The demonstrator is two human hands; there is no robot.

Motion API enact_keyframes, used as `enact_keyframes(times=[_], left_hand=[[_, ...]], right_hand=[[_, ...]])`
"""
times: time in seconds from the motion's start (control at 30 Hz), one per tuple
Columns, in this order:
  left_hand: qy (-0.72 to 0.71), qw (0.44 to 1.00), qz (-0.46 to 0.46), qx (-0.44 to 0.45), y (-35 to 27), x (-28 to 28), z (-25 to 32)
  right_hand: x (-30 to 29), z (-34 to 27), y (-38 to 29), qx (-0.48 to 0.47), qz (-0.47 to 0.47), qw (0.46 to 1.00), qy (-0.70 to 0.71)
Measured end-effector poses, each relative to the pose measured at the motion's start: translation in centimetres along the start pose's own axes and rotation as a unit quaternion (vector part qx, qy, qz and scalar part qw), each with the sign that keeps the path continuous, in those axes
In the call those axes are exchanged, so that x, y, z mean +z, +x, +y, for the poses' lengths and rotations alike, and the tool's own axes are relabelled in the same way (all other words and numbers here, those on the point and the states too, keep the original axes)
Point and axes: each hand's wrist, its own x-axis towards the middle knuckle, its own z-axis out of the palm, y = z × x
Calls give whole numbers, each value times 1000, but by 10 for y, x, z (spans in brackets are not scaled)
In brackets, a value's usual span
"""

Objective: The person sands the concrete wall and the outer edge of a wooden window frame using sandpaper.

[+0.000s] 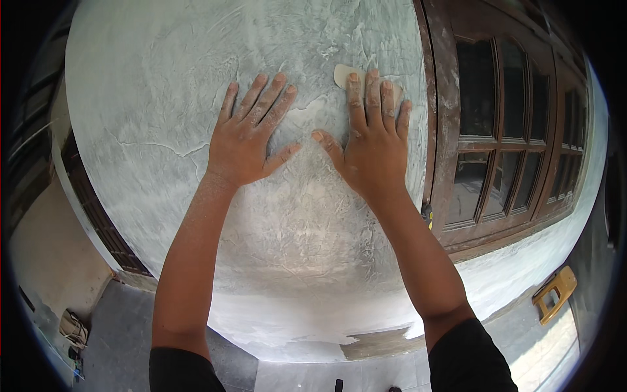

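A plastered wall (294, 215) fills the space before me, grey-white, with cracks, ridges and streaky patches of filler. My left hand (247, 132) lies flat against it, fingers apart, with nothing in its grasp. Under the fingers of my right hand (374, 142) a cream-coloured sheet (341, 77), apparently sandpaper, is pressed to the plaster close to the window frame. Its rounded left end and a strip at the right show; the rest is hidden. Pale dust coats the fingers of both hands. The two thumbs point towards each other, a small gap apart.
At my right is a brown wooden window (499, 142) with glass panes. A black-and-yellow tool handle (427, 215) sticks out by its frame. A yellow-brown plastic stool (556, 295) stands low right. On the tiled floor (117, 333), lower left, lies a beige bag-like item (73, 328).
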Motion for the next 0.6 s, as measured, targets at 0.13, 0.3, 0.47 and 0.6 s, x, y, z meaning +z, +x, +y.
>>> enact_keyframes(times=[0.13,0.3,0.47,0.6], left_hand=[[-26,999,26,-5,-3,4,0],[-53,997,48,-5,-5,3,-3],[-58,997,53,-11,-9,10,-7],[-64,996,58,-11,-6,8,-2]], right_hand=[[11,-32,-82,31,-65,997,38],[4,-16,-9,32,-4,999,14],[10,-42,-64,53,-28,998,5],[1,-35,-81,29,-74,997,3]])
